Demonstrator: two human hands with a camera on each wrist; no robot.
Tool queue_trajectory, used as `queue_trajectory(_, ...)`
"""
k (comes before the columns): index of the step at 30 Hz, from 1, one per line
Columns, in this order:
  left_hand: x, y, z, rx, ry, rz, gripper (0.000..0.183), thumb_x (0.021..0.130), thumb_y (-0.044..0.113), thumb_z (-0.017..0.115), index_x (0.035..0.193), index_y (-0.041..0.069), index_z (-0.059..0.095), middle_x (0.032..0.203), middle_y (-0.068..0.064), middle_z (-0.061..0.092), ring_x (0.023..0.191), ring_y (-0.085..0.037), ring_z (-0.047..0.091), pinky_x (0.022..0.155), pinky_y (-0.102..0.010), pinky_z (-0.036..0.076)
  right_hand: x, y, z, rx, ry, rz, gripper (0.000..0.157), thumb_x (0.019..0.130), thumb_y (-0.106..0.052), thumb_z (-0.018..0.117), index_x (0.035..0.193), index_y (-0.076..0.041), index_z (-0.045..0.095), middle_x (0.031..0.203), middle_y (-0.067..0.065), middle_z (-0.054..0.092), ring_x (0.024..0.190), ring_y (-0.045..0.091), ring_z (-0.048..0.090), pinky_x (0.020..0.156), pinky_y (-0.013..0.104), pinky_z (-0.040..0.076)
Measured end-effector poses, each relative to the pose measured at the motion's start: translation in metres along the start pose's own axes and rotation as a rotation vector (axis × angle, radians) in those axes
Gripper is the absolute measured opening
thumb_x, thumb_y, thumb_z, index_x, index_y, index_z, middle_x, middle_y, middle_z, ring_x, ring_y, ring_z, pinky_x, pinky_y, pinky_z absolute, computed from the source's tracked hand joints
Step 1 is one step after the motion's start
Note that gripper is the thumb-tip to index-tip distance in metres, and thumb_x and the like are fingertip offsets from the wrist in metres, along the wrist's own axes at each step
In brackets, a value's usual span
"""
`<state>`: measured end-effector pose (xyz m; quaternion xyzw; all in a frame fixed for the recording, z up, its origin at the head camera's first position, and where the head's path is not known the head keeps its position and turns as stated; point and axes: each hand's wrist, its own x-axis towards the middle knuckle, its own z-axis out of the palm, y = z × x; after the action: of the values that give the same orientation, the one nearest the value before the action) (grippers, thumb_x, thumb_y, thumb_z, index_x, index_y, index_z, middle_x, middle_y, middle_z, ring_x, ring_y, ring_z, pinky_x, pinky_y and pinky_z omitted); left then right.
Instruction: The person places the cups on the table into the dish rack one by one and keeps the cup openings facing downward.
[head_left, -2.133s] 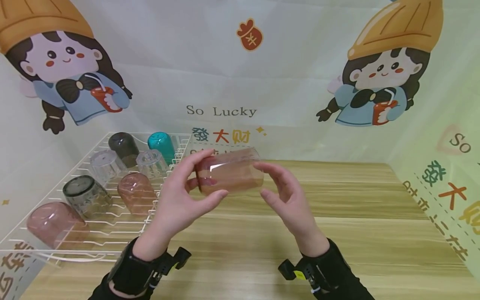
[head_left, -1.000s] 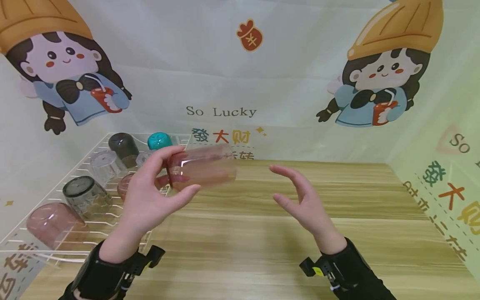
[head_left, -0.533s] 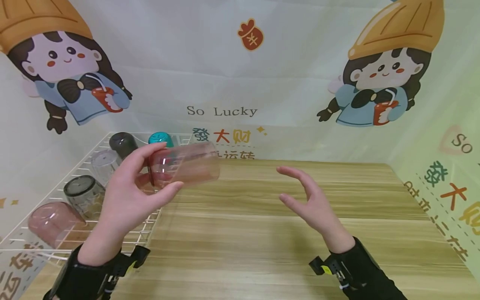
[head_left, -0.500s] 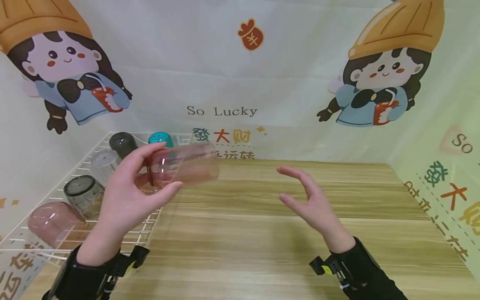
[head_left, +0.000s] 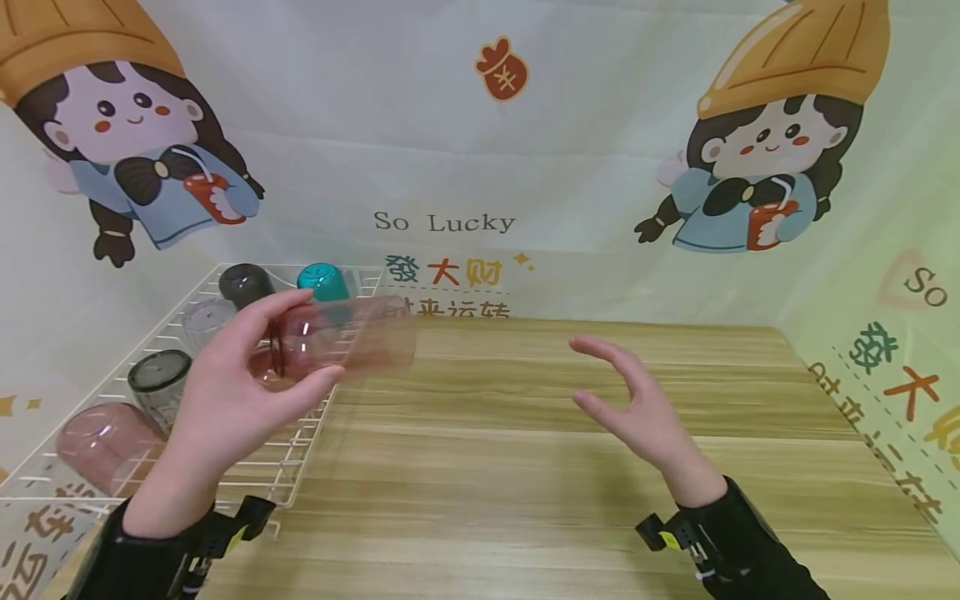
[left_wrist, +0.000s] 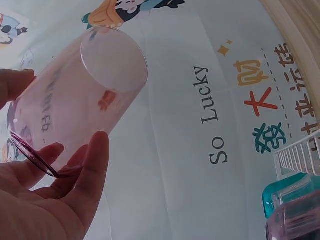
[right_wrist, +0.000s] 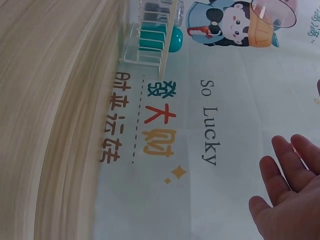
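A see-through pink cup [head_left: 367, 335] lies sideways in my left hand [head_left: 228, 383], its mouth toward the right and its base near the palm. Thumb and fingers grip it around the base end, above the right side of the rack. The left wrist view shows the cup's [left_wrist: 75, 95] round open rim and the fingers [left_wrist: 95, 165] curled along its underside. My right hand [head_left: 641, 408] is over the table at the right, apart from the cup, thumb and fingers spread and holding nothing. In the right wrist view its fingers [right_wrist: 275, 177] are relaxed.
At the left, a white wire rack [head_left: 305, 467] bears several upside-down cups: a teal cup [head_left: 321, 282], a dark grey cup [head_left: 245, 284], a clear cup [head_left: 206, 321], a grey cup [head_left: 159, 373] and a pink cup [head_left: 105, 442]. A printed cloth [head_left: 577, 183] hangs behind the wooden table [head_left: 487, 500].
The left hand has carried the pink cup leftward to over the rack. The right hand has let go of the cup's mouth end and drawn away to the right.
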<state>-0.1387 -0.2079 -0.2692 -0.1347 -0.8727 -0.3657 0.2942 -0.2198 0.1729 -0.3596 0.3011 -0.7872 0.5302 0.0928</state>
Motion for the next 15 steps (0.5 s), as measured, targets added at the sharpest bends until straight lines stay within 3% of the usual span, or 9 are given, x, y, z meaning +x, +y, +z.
queue_trajectory(7, -0.003, -0.007, -0.009, 0.023, 0.001, -0.015, 0.072, 0.073, 0.006, 0.087, 0.138, 0.011, 0.057, 0.109, -0.004, 0.061, 0.084, -0.009, 0.050, 0.069, -0.005, 0.043, -0.003, 0.005, -0.005, -0.018, 0.001, -0.004, 0.056, 0.091, -0.003, 0.069, 0.144, -0.007, 0.049, 0.146, 0.008, 0.048, 0.136, 0.028, 0.037, 0.111, 0.059, 0.024)
queue_trajectory(15, -0.005, -0.013, -0.021, 0.119, -0.044, -0.068, 0.070, 0.076, 0.016, 0.086, 0.139, 0.012, 0.055, 0.112, -0.008, 0.059, 0.086, -0.012, 0.048, 0.064, -0.008, 0.044, -0.006, 0.011, -0.009, -0.066, -0.010, -0.011, 0.056, 0.091, -0.004, 0.069, 0.143, -0.006, 0.049, 0.146, 0.010, 0.049, 0.136, 0.029, 0.038, 0.110, 0.061, 0.024)
